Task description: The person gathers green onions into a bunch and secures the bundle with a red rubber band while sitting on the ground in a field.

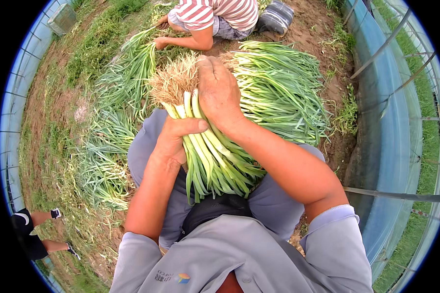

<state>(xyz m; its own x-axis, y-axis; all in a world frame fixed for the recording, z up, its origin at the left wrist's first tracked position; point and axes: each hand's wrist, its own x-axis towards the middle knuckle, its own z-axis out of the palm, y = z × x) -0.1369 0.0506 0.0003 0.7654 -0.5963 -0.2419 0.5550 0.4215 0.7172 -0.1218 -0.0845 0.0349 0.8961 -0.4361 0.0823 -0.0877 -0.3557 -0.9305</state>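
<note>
A bundle of green onions or similar leafy stalks (212,146) lies over my lap, its dry tan roots (174,80) pointing away from me and its green leaves towards my waist. My left hand (174,137) is wrapped round the pale stalks from the left, thumb across the top. My right hand (218,91) rests along the right side of the root end, fingers together and pointing away; whether it grips any stalks is hidden. To the right, a large pile of the same plants (278,91) lies on the soil, leaves towards the right.
Another person (212,22) crouches ahead, hands on a loose bunch (139,62). More plants (102,146) lie on the ground at left. A blue plastic sheet wall (392,121) with metal poles runs along the right. Someone's legs (47,230) show at lower left; a crate (61,19) stands upper left.
</note>
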